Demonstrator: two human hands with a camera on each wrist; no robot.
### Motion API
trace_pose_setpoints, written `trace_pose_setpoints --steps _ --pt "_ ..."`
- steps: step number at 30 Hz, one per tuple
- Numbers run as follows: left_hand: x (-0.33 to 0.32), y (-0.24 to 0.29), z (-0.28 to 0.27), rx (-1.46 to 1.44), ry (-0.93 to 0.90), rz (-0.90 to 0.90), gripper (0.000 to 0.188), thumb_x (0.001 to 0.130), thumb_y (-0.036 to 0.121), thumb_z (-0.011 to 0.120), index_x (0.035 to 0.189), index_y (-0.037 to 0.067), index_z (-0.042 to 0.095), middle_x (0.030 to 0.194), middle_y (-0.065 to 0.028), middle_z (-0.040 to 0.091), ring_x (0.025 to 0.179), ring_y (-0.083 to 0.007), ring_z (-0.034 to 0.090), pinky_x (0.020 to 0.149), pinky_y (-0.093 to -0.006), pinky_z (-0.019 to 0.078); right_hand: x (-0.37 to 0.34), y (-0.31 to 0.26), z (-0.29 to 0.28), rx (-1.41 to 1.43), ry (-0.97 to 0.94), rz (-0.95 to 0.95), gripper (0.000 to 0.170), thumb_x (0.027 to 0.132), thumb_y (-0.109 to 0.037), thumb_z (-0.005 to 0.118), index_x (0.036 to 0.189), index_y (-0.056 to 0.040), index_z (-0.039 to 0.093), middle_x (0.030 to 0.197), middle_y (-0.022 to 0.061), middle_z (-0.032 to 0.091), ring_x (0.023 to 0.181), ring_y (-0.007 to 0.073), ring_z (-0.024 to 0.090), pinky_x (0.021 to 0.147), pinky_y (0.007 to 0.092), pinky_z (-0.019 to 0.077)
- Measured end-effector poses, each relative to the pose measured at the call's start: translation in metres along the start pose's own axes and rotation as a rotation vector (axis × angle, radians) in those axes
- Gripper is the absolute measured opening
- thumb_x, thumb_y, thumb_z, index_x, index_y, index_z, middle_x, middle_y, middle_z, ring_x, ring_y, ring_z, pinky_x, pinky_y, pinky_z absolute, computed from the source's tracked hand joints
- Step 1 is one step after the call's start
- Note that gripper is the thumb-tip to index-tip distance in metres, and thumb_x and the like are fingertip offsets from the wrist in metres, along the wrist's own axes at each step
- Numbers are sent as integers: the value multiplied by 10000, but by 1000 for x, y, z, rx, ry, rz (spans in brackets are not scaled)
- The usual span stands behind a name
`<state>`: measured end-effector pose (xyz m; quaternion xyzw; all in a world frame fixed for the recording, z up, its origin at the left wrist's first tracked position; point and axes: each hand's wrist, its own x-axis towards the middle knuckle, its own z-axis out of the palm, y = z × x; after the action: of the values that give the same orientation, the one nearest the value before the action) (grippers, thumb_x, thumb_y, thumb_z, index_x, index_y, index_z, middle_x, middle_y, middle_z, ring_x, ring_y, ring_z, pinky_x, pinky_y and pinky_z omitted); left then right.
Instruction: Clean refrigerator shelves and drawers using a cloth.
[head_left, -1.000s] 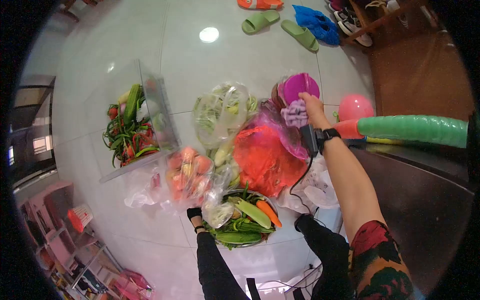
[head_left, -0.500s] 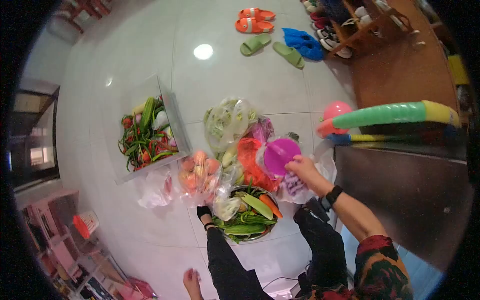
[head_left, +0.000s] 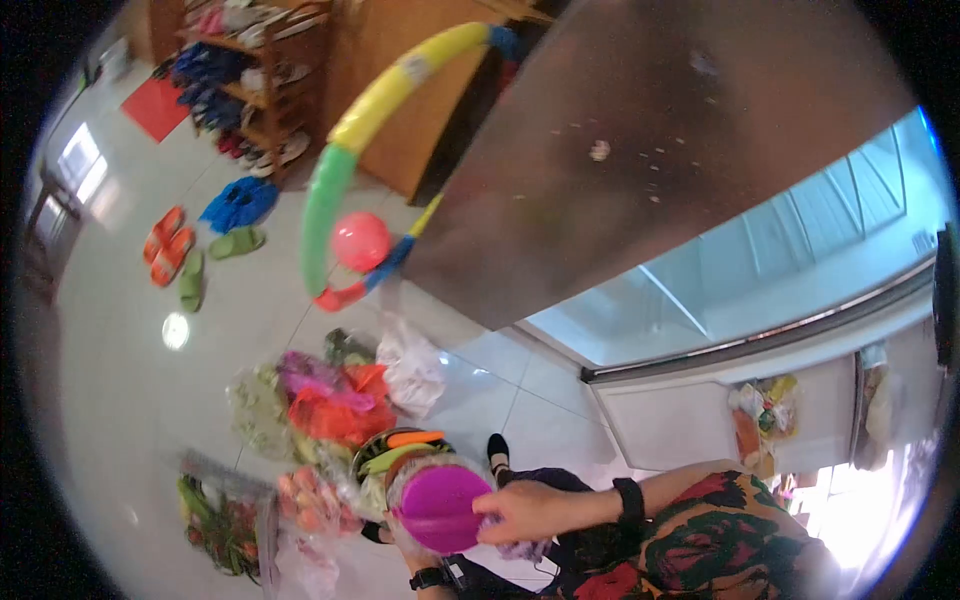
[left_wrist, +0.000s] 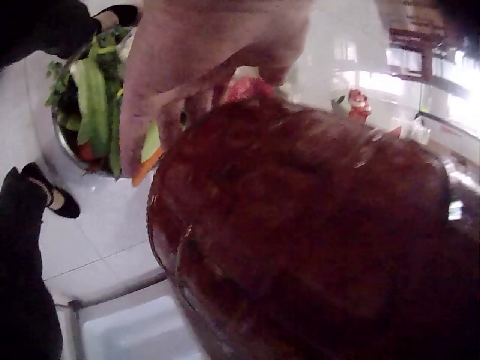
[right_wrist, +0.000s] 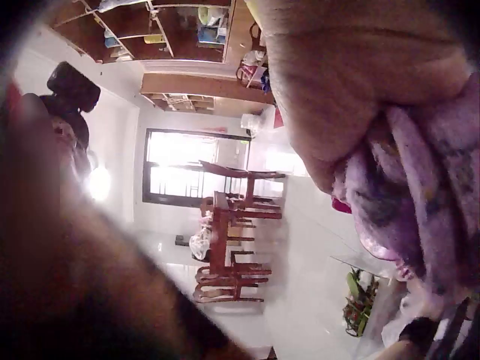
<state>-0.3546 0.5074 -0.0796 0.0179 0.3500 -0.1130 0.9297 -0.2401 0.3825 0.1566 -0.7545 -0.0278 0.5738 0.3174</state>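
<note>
In front of my body in the head view is a clear plastic container with a round purple lid (head_left: 440, 503). My right hand (head_left: 532, 513) grips the lid's edge, together with a crumpled lilac cloth (right_wrist: 405, 202) that bunches under the palm in the right wrist view. My left hand (left_wrist: 214, 49) holds the container's side, its fingers partly hidden behind it. Dark red-brown contents (left_wrist: 300, 217) fill much of the left wrist view. Below lies a round metal basin (left_wrist: 69, 150) of vegetables, a carrot (head_left: 415, 438) among them.
An opened refrigerator (head_left: 640, 310) glows at right, its door (head_left: 670, 425) swung out. Bags of peaches (head_left: 315, 495) and greens (head_left: 258, 412), a red bag (head_left: 340, 410) and a clear vegetable bin (head_left: 268, 545) lie on the floor. A hoop (head_left: 325, 220) leans near a pink ball (head_left: 361, 241).
My right hand lifted the purple-lidded container and lilac cloth from beside the bags and brought them close to my body. My left hand came up to the container. The head view swung right towards the refrigerator.
</note>
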Motion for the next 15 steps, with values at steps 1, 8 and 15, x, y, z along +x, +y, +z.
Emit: trace_pose_setpoints --steps 1,8,15 --pt "-2 -17 16 14 -39 -46 494 879 393 345 1249 65 354 1224 -93 436 1108 -254 427 932 -403 344 -15 14 -3 -42 41 -15 258 758 -333 537 854 -93 543 587 54 592 544 209 590 500 322 437" --pt "-2 -139 106 180 -256 -302 515 873 443 332 1253 96 360 1229 -77 432 1130 -249 400 947 -398 331 -123 115 -42 -5 235 -73 317 738 -383 536 786 -72 495 619 124 565 604 308 569 540 403 424" --pt "40 -261 180 525 -293 -687 571 854 506 336 1287 135 296 1243 -96 422 1104 -256 447 889 -438 402 -250 181 -128 47 657 -30 347 717 -377 569 824 -49 535 604 134 554 574 307 565 548 396 428"
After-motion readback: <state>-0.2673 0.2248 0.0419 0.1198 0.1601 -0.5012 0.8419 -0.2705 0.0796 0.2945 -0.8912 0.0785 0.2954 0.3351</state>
